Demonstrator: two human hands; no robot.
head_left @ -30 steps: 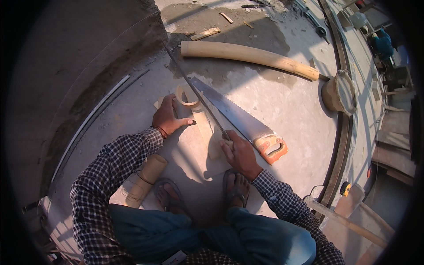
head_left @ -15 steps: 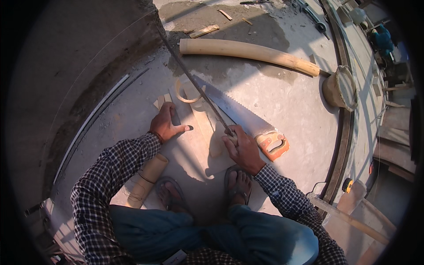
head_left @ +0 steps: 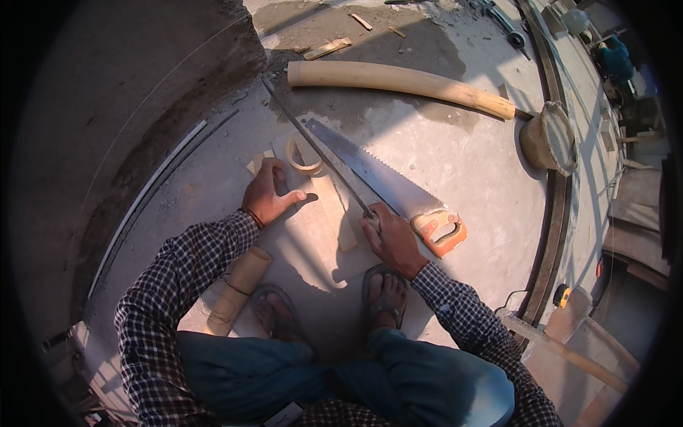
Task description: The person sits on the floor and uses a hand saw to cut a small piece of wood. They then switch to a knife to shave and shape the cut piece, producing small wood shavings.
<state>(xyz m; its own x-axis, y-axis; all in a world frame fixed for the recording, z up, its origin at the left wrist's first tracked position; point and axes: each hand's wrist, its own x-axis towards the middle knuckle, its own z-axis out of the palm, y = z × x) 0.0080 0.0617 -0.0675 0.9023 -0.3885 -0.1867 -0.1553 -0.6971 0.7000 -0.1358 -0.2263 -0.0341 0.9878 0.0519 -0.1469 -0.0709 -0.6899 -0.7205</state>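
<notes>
My right hand (head_left: 393,238) is closed around the handle of a long, thin, dark tool (head_left: 313,142), which points away to the far left; whether it is a blade or a rod I cannot tell. My left hand (head_left: 269,193) hovers left of it, thumb and fingers apart, holding nothing visible. Between the hands lies a flat strip of pale wood (head_left: 333,213). A cut bamboo ring (head_left: 304,168) is at its far end, close to the tool; whether they touch is unclear. Beside my right hand rests a handsaw (head_left: 388,178) with an orange-and-wood handle.
Farther off lies a long bamboo pole (head_left: 398,82), with a bucket (head_left: 546,140) at its right end. A short bamboo piece (head_left: 238,285) bound with wire sits by my left foot. To the right are a long-handled tool (head_left: 562,352) and a yellow tape measure (head_left: 561,295).
The long tool's far end has dropped and drawn nearer. The bamboo ring sits slightly nearer. My left thumb and fingers have shifted a little; the saw has stayed put.
</notes>
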